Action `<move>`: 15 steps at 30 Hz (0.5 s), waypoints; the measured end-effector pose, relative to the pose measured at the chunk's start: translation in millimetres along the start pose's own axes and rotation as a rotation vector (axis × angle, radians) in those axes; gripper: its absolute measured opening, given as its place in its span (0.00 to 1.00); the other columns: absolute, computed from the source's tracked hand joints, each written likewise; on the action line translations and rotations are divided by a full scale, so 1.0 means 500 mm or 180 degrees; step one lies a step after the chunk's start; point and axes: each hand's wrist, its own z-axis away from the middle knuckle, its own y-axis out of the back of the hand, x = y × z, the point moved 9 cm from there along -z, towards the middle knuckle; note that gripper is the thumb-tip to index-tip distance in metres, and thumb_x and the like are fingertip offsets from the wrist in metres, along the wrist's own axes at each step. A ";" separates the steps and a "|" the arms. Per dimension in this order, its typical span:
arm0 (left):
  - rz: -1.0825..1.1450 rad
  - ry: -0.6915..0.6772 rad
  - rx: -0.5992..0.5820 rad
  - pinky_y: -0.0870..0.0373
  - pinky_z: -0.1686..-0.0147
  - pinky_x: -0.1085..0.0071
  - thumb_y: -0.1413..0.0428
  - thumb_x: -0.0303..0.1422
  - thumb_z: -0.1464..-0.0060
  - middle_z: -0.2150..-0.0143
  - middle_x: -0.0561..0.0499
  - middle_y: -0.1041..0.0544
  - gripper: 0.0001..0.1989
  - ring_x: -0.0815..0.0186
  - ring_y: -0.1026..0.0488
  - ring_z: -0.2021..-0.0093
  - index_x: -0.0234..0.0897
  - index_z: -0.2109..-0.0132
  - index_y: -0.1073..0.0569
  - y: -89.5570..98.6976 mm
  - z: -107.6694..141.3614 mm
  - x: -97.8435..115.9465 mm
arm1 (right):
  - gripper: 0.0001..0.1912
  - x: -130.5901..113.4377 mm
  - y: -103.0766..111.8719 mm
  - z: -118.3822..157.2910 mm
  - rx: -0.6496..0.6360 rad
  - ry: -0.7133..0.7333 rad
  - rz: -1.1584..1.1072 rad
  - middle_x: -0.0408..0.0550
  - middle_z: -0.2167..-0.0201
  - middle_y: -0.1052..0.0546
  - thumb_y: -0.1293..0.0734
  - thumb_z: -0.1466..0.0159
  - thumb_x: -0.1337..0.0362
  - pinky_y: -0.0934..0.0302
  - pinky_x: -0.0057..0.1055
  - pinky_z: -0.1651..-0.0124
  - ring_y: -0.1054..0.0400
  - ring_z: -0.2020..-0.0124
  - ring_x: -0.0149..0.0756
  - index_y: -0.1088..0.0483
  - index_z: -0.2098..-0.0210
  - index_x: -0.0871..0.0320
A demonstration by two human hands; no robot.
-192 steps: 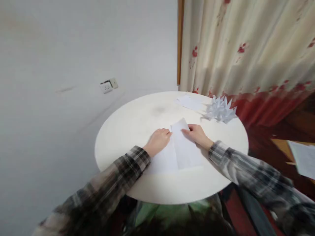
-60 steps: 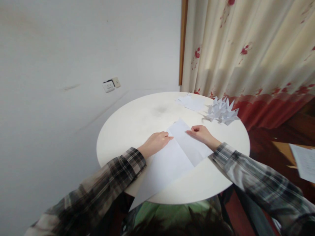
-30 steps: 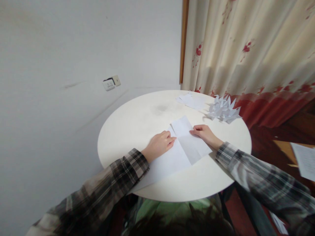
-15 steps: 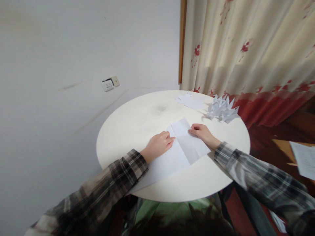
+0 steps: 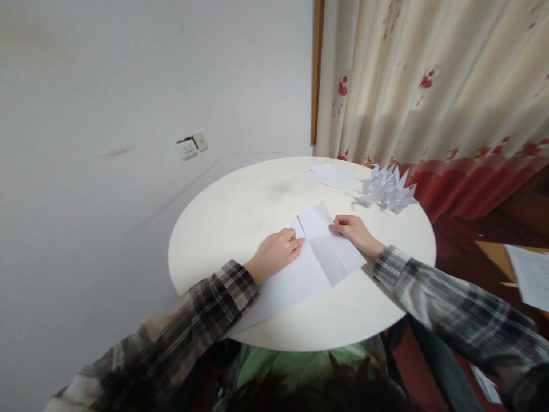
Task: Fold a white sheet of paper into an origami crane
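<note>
A large white sheet of paper [image 5: 295, 286] lies at a slant near the front of the round table, creased lengthwise and crosswise. A narrow slit runs down from its far edge along the lengthwise crease. My left hand [image 5: 278, 250] rests on the sheet just left of that slit, fingers curled and pressed down on the paper at the crease. On the other side, my right hand [image 5: 349, 229] pinches the edge of the sheet's right part between thumb and fingers. That right part is slightly lifted and shaded.
A cluster of pointed folded-paper pieces [image 5: 388, 189] stands at the back right of the white table [image 5: 231, 212]. Flat paper pieces [image 5: 338, 177] lie beside it. A wall with a socket [image 5: 187, 150] borders the left, a curtain [image 5: 386, 86] the back right. Printed paper [image 5: 529, 274] lies off to the right.
The slit at the sheet's far edge has opened a little wider, and the right part has shifted slightly away from me. Both hands stay nearly where they were.
</note>
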 end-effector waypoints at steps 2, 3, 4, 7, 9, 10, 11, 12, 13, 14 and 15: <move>-0.0006 -0.0021 0.0024 0.37 0.69 0.73 0.54 0.32 0.39 0.66 0.50 0.31 0.12 0.68 0.34 0.65 0.40 0.55 0.27 0.001 0.000 0.001 | 0.12 0.000 0.000 0.000 -0.0004 0.0027 0.0016 0.37 0.85 0.43 0.37 0.51 0.58 0.59 0.26 0.76 0.50 0.80 0.26 0.41 0.83 0.59; -0.0004 -0.0051 0.0031 0.37 0.69 0.73 0.55 0.33 0.39 0.66 0.50 0.31 0.12 0.68 0.34 0.65 0.40 0.55 0.27 0.001 0.000 0.002 | 0.12 0.000 0.000 0.000 -0.0009 0.0044 0.0037 0.37 0.85 0.42 0.37 0.51 0.58 0.58 0.26 0.76 0.50 0.80 0.26 0.41 0.83 0.59; 0.0001 -0.0091 0.0036 0.37 0.69 0.73 0.55 0.33 0.39 0.66 0.50 0.31 0.13 0.68 0.34 0.65 0.39 0.56 0.27 0.002 0.000 0.004 | 0.12 0.000 0.000 -0.001 -0.0004 0.0054 0.0063 0.37 0.85 0.42 0.37 0.51 0.58 0.58 0.26 0.76 0.49 0.80 0.26 0.41 0.83 0.59; 0.0041 -0.0206 0.0022 0.37 0.68 0.74 0.56 0.33 0.38 0.65 0.50 0.31 0.13 0.68 0.34 0.64 0.39 0.55 0.27 0.002 0.001 0.010 | 0.12 0.002 0.003 -0.004 0.0031 0.0073 0.0141 0.38 0.85 0.42 0.37 0.51 0.58 0.58 0.27 0.76 0.49 0.80 0.27 0.40 0.83 0.58; 0.0054 -0.0222 0.0007 0.37 0.68 0.74 0.56 0.33 0.38 0.65 0.50 0.31 0.13 0.68 0.34 0.64 0.39 0.55 0.28 0.002 0.001 0.011 | 0.12 0.001 0.004 -0.005 0.0036 0.0097 0.0187 0.38 0.85 0.42 0.37 0.52 0.57 0.57 0.27 0.75 0.49 0.80 0.27 0.40 0.83 0.59; 0.0047 -0.0219 0.0003 0.37 0.69 0.74 0.56 0.33 0.38 0.65 0.50 0.31 0.13 0.68 0.34 0.64 0.39 0.55 0.28 0.002 0.001 0.011 | 0.12 0.001 0.004 -0.005 0.0031 0.0106 0.0197 0.38 0.85 0.42 0.37 0.52 0.57 0.57 0.27 0.75 0.49 0.80 0.27 0.40 0.83 0.59; 0.0033 -0.0215 -0.0001 0.37 0.69 0.74 0.56 0.33 0.38 0.65 0.50 0.31 0.13 0.68 0.34 0.64 0.39 0.55 0.28 0.003 0.001 0.011 | 0.12 0.000 0.003 -0.005 0.0024 0.0110 0.0198 0.38 0.85 0.42 0.37 0.52 0.57 0.57 0.27 0.75 0.49 0.79 0.27 0.40 0.83 0.59; 0.0015 -0.0213 -0.0003 0.37 0.69 0.74 0.56 0.33 0.38 0.66 0.50 0.31 0.13 0.68 0.34 0.65 0.39 0.56 0.27 0.003 0.000 0.011 | 0.12 0.000 0.003 -0.005 0.0017 0.0108 0.0190 0.38 0.85 0.42 0.37 0.51 0.57 0.57 0.27 0.75 0.49 0.79 0.27 0.40 0.83 0.59; 0.0000 -0.0215 -0.0007 0.37 0.69 0.74 0.56 0.33 0.38 0.66 0.50 0.31 0.13 0.68 0.34 0.65 0.39 0.56 0.27 0.003 0.000 0.011 | 0.12 0.000 0.002 -0.005 0.0011 0.0102 0.0178 0.38 0.85 0.42 0.37 0.51 0.57 0.58 0.27 0.75 0.49 0.79 0.27 0.40 0.83 0.59; -0.0012 -0.0219 -0.0009 0.37 0.70 0.74 0.56 0.33 0.38 0.66 0.50 0.31 0.13 0.68 0.34 0.65 0.39 0.56 0.27 0.003 0.000 0.011 | 0.12 0.000 0.002 -0.004 0.0010 0.0096 0.0169 0.38 0.85 0.42 0.37 0.51 0.57 0.58 0.27 0.75 0.49 0.80 0.27 0.41 0.83 0.59; -0.0017 -0.0222 -0.0009 0.37 0.70 0.73 0.56 0.33 0.38 0.66 0.50 0.31 0.13 0.68 0.34 0.65 0.39 0.56 0.27 0.003 0.000 0.011 | 0.12 0.000 0.002 -0.004 0.0011 0.0093 0.0172 0.38 0.85 0.42 0.37 0.51 0.58 0.58 0.27 0.75 0.49 0.80 0.27 0.41 0.83 0.59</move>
